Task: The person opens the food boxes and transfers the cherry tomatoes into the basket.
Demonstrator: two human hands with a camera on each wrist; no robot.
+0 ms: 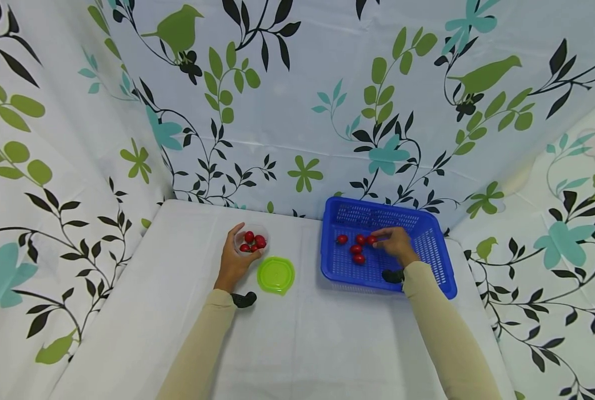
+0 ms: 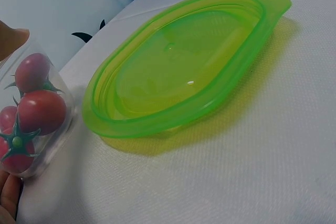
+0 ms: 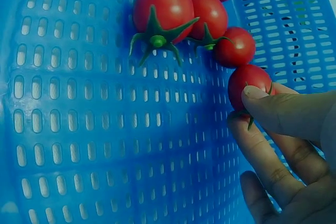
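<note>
My left hand (image 1: 234, 261) curls round a small clear plastic container (image 1: 263, 229) on the table, thumb and fingers on opposite sides. Inside it lie several cherry tomatoes (image 2: 42, 111), some with green stems. In the blue basket (image 1: 387, 283), my right hand (image 1: 396, 244) pinches a cherry tomato (image 3: 247, 85) between thumb and fingers. Several other cherry tomatoes (image 3: 164, 11) lie close to it on the slotted basket floor. Right beside the container, a translucent green lid (image 1: 275, 274) rests flat on the white cloth, its tab toward the near side.
A white cloth covers the table (image 1: 307, 344). The blue basket stands at the back right, its raised walls around the right hand. Behind and at both sides hang curtains (image 1: 287, 111) printed with leaves and birds.
</note>
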